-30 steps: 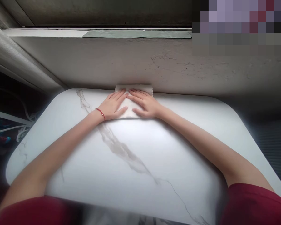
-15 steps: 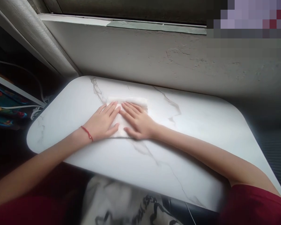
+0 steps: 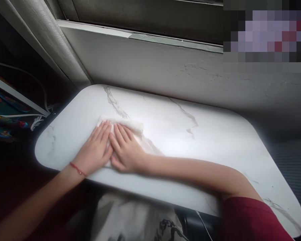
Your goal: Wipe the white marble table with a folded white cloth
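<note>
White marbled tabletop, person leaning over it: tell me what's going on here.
A person has both hands spread on a white cloth or paper sheet, pressing it against the marbled tabletop. The left hand, with a red bracelet at its wrist, lies close beside the right hand. The sheet's far edge shows beyond the fingertips, well short of the wall.

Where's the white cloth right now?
Head view, left of centre: the white cloth is on the marbled tabletop, under the left hand and right hand, its far edge showing beyond them.
</note>
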Demonstrator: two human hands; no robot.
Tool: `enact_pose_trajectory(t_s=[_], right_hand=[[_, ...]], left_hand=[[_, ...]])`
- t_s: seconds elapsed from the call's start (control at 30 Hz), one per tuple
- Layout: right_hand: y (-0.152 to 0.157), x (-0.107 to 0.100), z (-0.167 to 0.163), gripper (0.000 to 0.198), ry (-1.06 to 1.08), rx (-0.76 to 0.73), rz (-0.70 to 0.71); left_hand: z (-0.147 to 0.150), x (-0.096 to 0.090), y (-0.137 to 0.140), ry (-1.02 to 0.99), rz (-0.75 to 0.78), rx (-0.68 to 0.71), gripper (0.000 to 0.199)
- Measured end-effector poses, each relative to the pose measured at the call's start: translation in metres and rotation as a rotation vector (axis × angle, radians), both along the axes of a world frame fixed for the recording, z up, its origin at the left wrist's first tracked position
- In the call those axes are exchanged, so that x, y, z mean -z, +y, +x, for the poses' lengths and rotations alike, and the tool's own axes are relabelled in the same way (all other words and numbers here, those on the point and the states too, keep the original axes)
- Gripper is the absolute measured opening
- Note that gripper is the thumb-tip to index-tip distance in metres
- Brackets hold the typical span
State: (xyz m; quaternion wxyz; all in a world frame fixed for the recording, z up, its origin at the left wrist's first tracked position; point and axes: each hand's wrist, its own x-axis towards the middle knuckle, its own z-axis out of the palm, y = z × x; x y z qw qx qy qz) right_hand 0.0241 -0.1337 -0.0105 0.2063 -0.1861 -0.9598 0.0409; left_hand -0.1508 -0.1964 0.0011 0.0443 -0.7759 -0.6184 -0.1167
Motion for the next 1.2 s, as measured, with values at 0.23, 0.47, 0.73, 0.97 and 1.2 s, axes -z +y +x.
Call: enact_pose_trajectory(t_s=[0.23, 0.47, 0.73, 0.97, 1.2], right_hand=[[0.057, 0.007, -0.042, 0.069, 0.051, 0.019, 0.016], [0.132, 0.012, -0.077, 0.069, 0.006, 0.099, 0.089], [0.189, 0.014, -0.105, 0.068, 0.015, 0.089, 0.081], [0.207, 0.013, -0.149, 0.066, 0.008, 0.061, 0.075], [0.207, 0.011, -0.164, 0.066, 0.008, 0.097, 0.072]], left_hand=[[-0.036, -0.003, 0.064, 0.067, -0.080, -0.065, 0.068], [-0.071, -0.004, 0.148, 0.074, -0.086, -0.027, 0.068], [-0.103, 0.004, 0.192, -0.008, -0.048, -0.038, 0.066], [-0.140, 0.002, 0.199, -0.053, -0.065, -0.124, 0.064], [-0.150, 0.002, 0.200, -0.084, -0.057, -0.148, 0.065]])
